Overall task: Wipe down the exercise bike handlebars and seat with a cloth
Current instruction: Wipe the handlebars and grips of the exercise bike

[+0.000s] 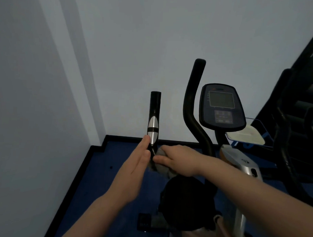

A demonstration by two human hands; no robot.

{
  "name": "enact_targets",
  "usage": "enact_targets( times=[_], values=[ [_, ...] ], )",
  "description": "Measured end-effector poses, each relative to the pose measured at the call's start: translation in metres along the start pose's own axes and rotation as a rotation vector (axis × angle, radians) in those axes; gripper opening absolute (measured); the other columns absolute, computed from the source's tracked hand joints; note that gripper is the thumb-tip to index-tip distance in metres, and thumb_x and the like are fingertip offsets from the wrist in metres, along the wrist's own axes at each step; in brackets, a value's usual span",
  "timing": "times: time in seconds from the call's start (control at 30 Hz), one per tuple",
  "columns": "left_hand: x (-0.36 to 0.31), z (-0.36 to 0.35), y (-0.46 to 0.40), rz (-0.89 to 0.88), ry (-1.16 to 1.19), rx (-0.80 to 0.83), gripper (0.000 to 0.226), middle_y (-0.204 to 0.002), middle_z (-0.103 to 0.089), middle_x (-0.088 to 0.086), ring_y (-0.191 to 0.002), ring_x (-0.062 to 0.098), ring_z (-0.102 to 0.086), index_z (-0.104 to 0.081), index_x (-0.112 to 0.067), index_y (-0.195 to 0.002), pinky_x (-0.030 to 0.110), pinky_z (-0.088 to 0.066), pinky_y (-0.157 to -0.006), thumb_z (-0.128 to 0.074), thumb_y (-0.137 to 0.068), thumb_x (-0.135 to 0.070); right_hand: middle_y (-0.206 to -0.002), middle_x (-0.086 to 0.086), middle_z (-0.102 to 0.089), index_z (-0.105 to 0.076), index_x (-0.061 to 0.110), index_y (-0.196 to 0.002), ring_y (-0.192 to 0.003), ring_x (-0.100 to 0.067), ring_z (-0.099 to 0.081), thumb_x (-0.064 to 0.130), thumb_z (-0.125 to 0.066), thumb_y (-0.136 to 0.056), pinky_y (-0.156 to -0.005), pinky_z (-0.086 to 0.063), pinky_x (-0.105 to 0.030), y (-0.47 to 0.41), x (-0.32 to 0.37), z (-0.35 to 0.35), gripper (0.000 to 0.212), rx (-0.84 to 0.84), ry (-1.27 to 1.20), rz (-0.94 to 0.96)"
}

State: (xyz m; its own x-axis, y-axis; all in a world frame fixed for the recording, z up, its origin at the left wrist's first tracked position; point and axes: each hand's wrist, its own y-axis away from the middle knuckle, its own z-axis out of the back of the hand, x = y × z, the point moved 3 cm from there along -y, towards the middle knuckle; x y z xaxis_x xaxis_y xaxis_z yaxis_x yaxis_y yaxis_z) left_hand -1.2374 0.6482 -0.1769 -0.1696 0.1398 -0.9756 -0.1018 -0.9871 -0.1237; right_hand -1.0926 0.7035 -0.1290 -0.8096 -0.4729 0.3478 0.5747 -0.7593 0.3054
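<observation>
The exercise bike's left handlebar [154, 116] is a black upright tube with a silver sensor plate. My left hand [135, 169] lies flat against its lower left side, fingers straight and together. My right hand [179, 160] presses a grey cloth [163, 169] around the bar's lower bend from the right. The second handlebar [191, 109] curves up beside the console [221, 106]. The black seat [183, 202] sits below my hands, partly hidden by my right forearm.
White walls meet in a corner at left. Blue floor [114, 187] with a black skirting lies below. A pedal [145, 222] shows low down. A white tray-like object [245, 134] and dark gym equipment [297, 123] stand at right.
</observation>
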Motion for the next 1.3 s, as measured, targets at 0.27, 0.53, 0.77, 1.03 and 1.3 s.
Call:
enact_targets(
  times=[0.27, 0.53, 0.77, 1.03, 1.3],
  values=[
    [0.0, 0.003, -0.001, 0.006, 0.011, -0.009, 0.058, -0.151, -0.028, -0.031, -0.136, -0.017, -0.023, -0.027, -0.035, -0.15, 0.002, -0.017, -0.108, -0.033, -0.095, -0.052, -0.11, 0.0, -0.059, -0.044, 0.024, -0.122, -0.096, -0.018, -0.057, 0.05, -0.047, -0.097, -0.084, -0.044, -0.034, 0.028, -0.018, 0.008, 0.036, 0.081, 0.19, 0.103],
    [-0.008, 0.004, -0.008, -0.061, -0.012, -0.193, 0.052, -0.136, -0.055, -0.021, -0.125, -0.011, -0.046, -0.052, -0.03, -0.138, 0.0, -0.031, -0.098, -0.035, -0.093, -0.05, -0.1, 0.008, -0.066, -0.05, 0.034, -0.116, -0.09, -0.009, -0.061, 0.046, -0.055, -0.093, -0.08, -0.052, -0.035, 0.032, -0.022, 0.019, 0.027, -0.266, -0.144, 0.045],
    [-0.009, 0.006, -0.016, -0.113, 0.009, -0.318, 0.033, -0.116, -0.067, -0.02, -0.111, -0.004, -0.059, -0.065, -0.025, -0.125, 0.004, -0.041, -0.089, -0.041, -0.103, -0.03, -0.115, 0.018, -0.059, -0.055, 0.037, -0.123, -0.104, -0.002, -0.054, 0.036, -0.065, -0.089, -0.085, -0.045, -0.023, 0.044, -0.019, 0.018, 0.036, -0.633, -0.12, 0.024],
    [-0.007, 0.017, -0.025, -0.166, 0.009, -0.263, 0.046, -0.111, -0.068, -0.02, -0.105, 0.0, -0.062, -0.065, -0.027, -0.121, 0.007, -0.042, -0.086, -0.034, -0.094, -0.047, -0.147, 0.021, -0.041, -0.03, 0.05, -0.145, -0.132, 0.0, -0.039, 0.047, -0.047, -0.097, -0.109, -0.033, -0.025, 0.059, -0.028, 0.014, 0.05, -0.075, -0.056, -0.045],
    [-0.01, 0.025, -0.053, -0.269, -0.053, -0.197, 0.033, -0.117, -0.06, -0.009, -0.114, 0.012, -0.056, -0.062, -0.019, -0.12, 0.018, -0.042, -0.096, -0.037, -0.099, -0.025, -0.096, -0.004, -0.067, -0.06, 0.022, -0.101, -0.091, -0.027, -0.063, 0.044, -0.051, -0.093, -0.063, -0.036, -0.031, 0.013, 0.034, -0.006, 0.026, -0.355, 0.211, -0.313]
  ],
)
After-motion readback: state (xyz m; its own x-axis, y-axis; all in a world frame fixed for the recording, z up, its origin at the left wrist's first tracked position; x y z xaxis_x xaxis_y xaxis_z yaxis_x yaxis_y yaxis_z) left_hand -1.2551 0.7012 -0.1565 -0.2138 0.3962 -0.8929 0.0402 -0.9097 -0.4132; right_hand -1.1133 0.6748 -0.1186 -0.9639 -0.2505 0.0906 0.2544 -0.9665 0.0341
